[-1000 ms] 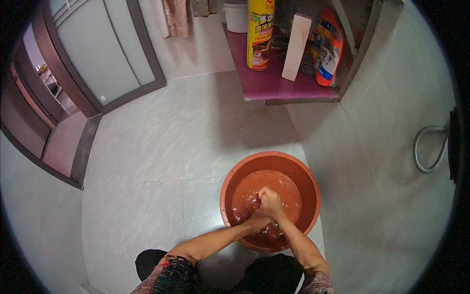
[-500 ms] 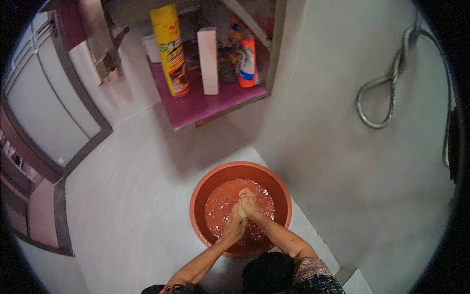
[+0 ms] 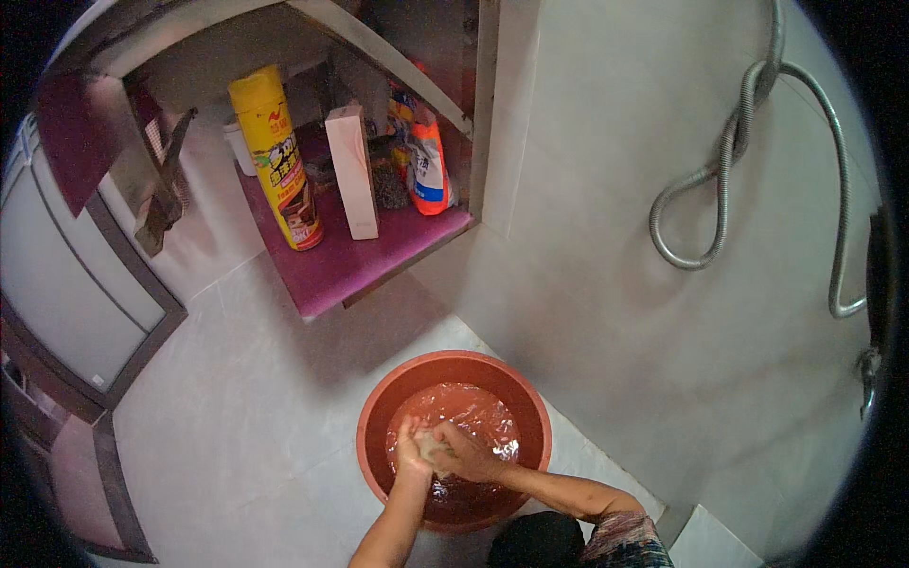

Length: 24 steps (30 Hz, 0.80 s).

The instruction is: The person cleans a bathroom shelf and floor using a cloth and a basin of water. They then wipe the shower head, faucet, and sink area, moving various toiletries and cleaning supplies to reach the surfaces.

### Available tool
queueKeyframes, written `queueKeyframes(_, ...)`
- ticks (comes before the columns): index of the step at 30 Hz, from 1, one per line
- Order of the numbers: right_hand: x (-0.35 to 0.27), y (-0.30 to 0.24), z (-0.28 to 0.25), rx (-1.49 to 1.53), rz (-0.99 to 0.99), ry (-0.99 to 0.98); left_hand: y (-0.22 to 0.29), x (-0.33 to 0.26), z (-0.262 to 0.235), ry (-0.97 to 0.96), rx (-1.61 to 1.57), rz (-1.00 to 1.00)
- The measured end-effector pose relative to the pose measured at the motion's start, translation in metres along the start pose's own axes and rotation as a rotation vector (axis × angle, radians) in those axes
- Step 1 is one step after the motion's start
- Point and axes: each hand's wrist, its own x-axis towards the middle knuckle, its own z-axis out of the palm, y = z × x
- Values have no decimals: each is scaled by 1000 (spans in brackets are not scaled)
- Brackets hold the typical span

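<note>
A round reddish-brown plastic basin sits on the floor, with rippling water inside. Both my hands are together over the water, left of its middle. Between them is a small pale, wet-looking item; its kind is not clear. My left hand cups it from the left, fingertips pointing up. From the right, my right hand presses onto it with bent fingers. The hands cover part of the item.
Ahead stands a purple shelf bearing a yellow spray can, a tall pale box and an orange-and-white packet. A metal shower hose hangs on the grey wall at right. A framed door is at left.
My hands have shifted left within the basin, and the left one has turned to cup the pale item, which shows more now. The view has tilted, so the shelf sits lower and further left.
</note>
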Motion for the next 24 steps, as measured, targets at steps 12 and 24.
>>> queueKeyframes(12, 34, -58, -66, -118, -102, 489, 29, -87, 110, -238, 899, -10)
queueKeyframes(24, 11, -178, -77, 296, 205, 549, 29, -173, 151, -153, 960, -108)
